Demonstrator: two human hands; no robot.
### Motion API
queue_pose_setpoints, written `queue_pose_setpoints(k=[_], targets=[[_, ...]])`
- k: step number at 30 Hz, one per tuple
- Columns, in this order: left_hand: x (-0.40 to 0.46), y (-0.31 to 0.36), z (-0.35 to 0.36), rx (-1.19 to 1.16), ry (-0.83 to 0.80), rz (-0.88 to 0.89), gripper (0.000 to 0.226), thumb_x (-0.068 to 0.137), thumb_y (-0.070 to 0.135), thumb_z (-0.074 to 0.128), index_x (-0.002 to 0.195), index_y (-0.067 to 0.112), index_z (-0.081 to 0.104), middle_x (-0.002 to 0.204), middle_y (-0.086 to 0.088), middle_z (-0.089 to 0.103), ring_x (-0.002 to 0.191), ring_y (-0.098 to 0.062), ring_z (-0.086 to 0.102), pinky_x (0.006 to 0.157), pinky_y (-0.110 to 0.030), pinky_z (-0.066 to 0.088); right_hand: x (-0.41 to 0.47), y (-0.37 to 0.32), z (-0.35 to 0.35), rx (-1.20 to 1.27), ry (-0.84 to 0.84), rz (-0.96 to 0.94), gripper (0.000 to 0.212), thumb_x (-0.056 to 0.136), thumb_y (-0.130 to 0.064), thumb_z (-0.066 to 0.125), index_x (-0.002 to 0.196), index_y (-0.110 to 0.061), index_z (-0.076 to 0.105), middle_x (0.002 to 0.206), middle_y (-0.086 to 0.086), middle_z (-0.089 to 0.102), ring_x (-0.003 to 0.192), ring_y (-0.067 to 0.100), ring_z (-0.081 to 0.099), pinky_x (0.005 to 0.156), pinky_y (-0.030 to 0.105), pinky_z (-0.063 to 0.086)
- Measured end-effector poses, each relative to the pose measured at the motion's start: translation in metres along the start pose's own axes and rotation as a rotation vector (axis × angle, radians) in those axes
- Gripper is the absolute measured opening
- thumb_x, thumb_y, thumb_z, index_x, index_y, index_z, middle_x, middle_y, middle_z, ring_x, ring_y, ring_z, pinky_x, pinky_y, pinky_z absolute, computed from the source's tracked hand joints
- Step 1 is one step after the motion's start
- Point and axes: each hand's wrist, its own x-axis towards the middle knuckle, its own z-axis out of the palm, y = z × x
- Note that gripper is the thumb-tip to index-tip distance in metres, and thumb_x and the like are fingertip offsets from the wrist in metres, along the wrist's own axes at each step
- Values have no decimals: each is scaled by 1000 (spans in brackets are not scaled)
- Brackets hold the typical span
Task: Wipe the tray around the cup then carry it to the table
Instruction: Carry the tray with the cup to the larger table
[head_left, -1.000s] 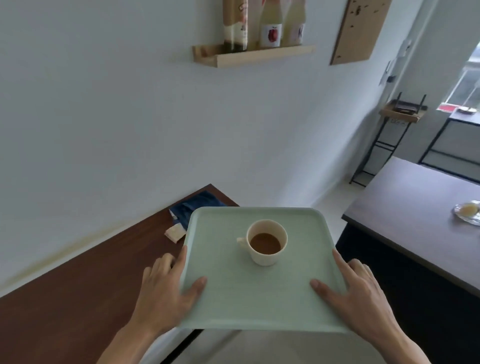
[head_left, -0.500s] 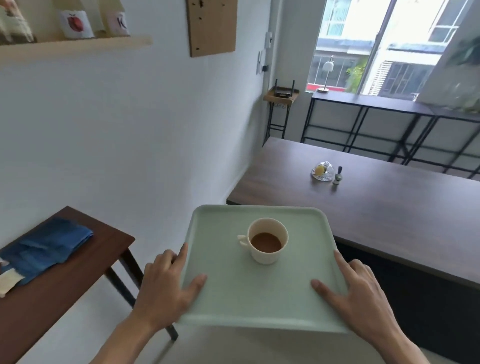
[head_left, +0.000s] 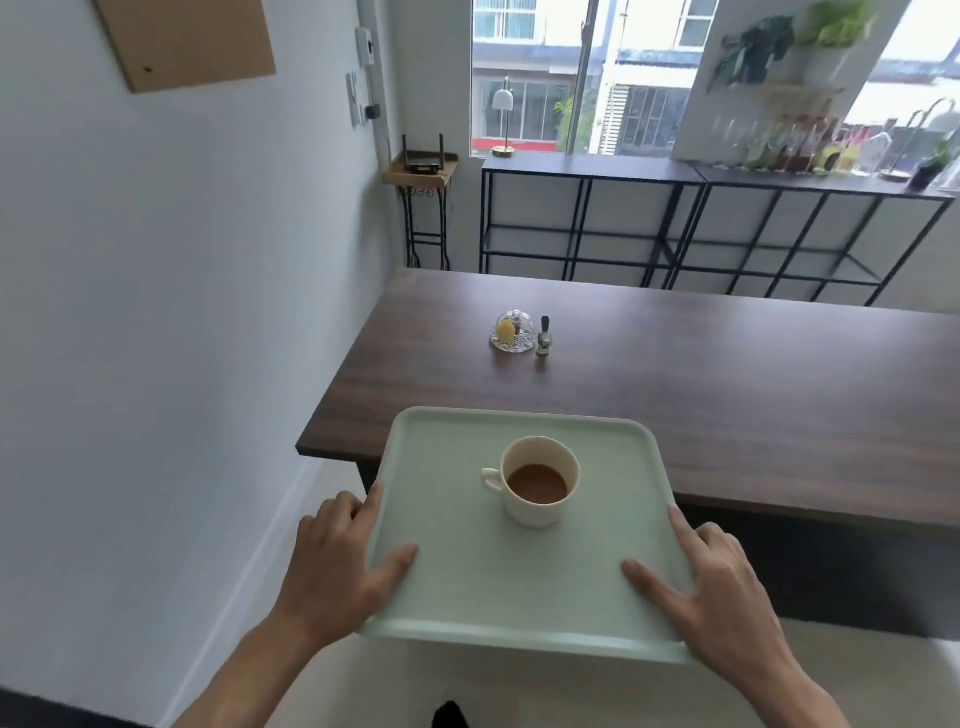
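Note:
I hold a pale green tray (head_left: 467, 582) level in the air in front of me. A cream cup (head_left: 537, 486) with brown coffee stands upright near its middle, handle to the left. My left hand (head_left: 340, 564) grips the tray's left edge, thumb on top. My right hand (head_left: 719, 597) grips the right edge the same way. The tray's far edge overlaps the near edge of a long dark wooden table (head_left: 727, 384).
On the table stand a small glass dome dish (head_left: 512, 332) with something yellow and a little metal figure (head_left: 544, 339). A white wall runs along the left. Behind the table are black frame shelves (head_left: 675, 234), a small stand with a router (head_left: 422, 166) and windows.
My view has swung right, away from the brown side table with the blue cloth, which has left the frame. The dark table now lies straight ahead and closer. Both hands keep their hold.

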Motion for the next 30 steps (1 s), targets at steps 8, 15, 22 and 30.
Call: queue_pose_setpoints(k=[8, 15, 22, 30], targets=[[114, -16, 45, 32, -66, 48, 90, 88, 71, 47, 153, 10, 49, 94, 1, 47, 91, -24, 51, 80, -43, 47, 96, 17, 46, -5, 13, 55, 100, 86, -80, 60, 160, -16, 40, 93, -16, 45, 93, 13, 45, 78, 36, 47], [210, -42, 81, 68, -100, 66, 89, 89, 71, 48, 151, 7, 52, 94, 0, 49, 91, -25, 54, 77, -45, 48, 187, 23, 87, -7, 13, 49, 104, 85, -86, 51, 159, -13, 40, 91, -21, 39, 87, 14, 45, 75, 36, 49], [269, -58, 102, 67, -144, 85, 92, 89, 73, 46, 154, 7, 47, 95, 1, 49, 91, -25, 53, 78, -45, 47, 245, 26, 111, -16, -3, 66, 99, 86, -82, 54, 159, -16, 40, 90, -17, 37, 86, 16, 42, 75, 40, 50], [298, -67, 117, 58, -190, 101, 94, 89, 75, 43, 157, 8, 43, 95, 3, 46, 89, -21, 50, 79, -42, 46, 271, 26, 122, -40, -7, 89, 98, 85, -75, 59, 156, -9, 45, 86, -7, 39, 82, 20, 45, 75, 44, 50]])
